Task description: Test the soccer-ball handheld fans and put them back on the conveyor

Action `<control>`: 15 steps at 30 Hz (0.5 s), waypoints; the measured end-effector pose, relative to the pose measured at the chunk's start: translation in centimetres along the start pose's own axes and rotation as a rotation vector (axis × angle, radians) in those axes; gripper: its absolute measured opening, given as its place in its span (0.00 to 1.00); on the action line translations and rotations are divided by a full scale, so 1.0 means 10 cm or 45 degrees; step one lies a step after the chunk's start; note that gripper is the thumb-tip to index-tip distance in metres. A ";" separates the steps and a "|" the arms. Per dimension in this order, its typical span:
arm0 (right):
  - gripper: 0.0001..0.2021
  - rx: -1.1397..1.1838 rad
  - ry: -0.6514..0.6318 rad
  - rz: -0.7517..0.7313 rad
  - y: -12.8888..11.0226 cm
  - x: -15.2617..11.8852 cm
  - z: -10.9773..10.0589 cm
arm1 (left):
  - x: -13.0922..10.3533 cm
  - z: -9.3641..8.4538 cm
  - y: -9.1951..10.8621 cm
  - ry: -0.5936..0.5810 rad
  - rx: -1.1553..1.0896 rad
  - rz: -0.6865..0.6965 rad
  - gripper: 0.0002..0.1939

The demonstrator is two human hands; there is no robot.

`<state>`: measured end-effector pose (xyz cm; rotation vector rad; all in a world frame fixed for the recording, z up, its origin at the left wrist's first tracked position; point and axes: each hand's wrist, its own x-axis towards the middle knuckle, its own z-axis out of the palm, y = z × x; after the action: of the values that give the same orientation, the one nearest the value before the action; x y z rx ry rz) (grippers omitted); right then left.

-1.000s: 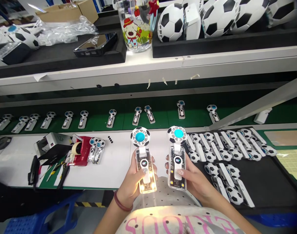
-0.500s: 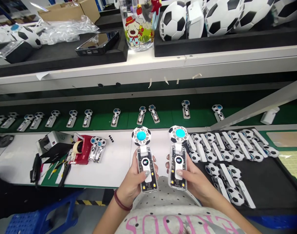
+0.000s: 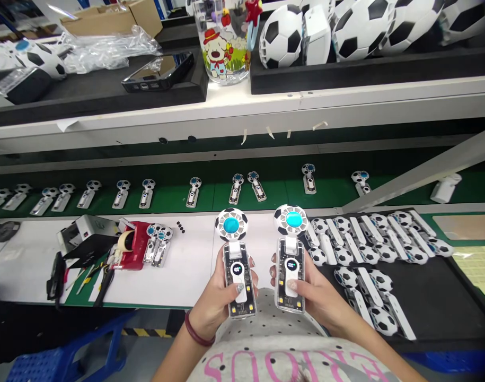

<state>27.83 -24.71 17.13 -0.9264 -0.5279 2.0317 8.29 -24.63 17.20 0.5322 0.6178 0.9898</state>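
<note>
Two handheld devices with football-patterned round heads stand upright side by side, a gap between them. My left hand (image 3: 218,294) is closed around the left device (image 3: 239,281), its thumb on the white button strip. Around the right device (image 3: 290,276) my right hand (image 3: 311,284) is closed, thumb likewise on the strip. Both heads have a bright blue centre, and the small round displays are lit and seem to read 100. The clear bodies show circuit boards with yellow squares.
More such devices (image 3: 193,192) lie spaced along the green belt (image 3: 170,199). Rows of them fill the black tray (image 3: 437,297) at right. A red tape dispenser (image 3: 139,246), tools and two devices (image 3: 161,246) are at left. Above runs a shelf (image 3: 226,103) with a clear cup (image 3: 226,53).
The devices on the green belt have shifted slightly to the right. The left device has dipped a little in my left hand, and its blue centre looks darker. My right hand is nearly unmoved.
</note>
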 end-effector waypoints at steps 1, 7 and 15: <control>0.43 -0.008 -0.011 -0.008 0.00 0.00 0.01 | 0.00 -0.01 0.00 0.005 0.001 -0.001 0.29; 0.43 -0.113 -0.052 -0.036 0.00 -0.02 -0.02 | -0.02 -0.02 -0.02 0.007 0.022 -0.003 0.30; 0.45 -0.346 -0.136 0.063 -0.04 -0.06 -0.04 | -0.04 -0.01 -0.03 0.059 0.072 -0.032 0.35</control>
<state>28.58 -24.95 17.38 -1.0013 -0.8635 2.0962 8.22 -25.08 16.98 0.5511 0.6941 0.9656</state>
